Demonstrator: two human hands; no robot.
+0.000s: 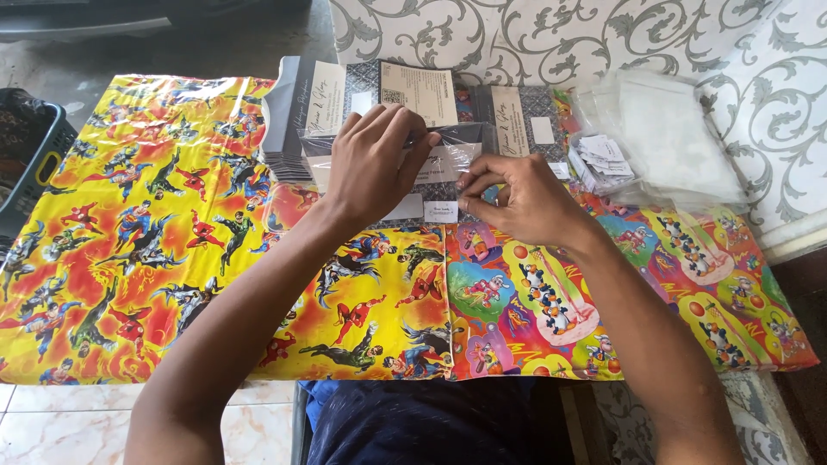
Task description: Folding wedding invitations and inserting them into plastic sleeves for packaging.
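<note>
My left hand (pixel 372 162) lies flat on a dark patterned card in a clear plastic sleeve (pixel 448 164), pressing it onto the table. My right hand (pixel 517 200) pinches the sleeve's right edge between thumb and fingers, just beside a small white label (pixel 440 212) stuck near the card's lower edge. Behind my left hand, a beige card (pixel 419 91) with dark print leans upright against a stack of dark patterned cards (pixel 289 116).
The table carries bright cartoon wrapping paper (pixel 155 241). A pile of clear plastic sleeves (pixel 668 138) and small white labels (pixel 600 155) sits at the back right. Another dark card (pixel 521 120) lies behind my right hand. A dark basket (pixel 30 155) stands at left.
</note>
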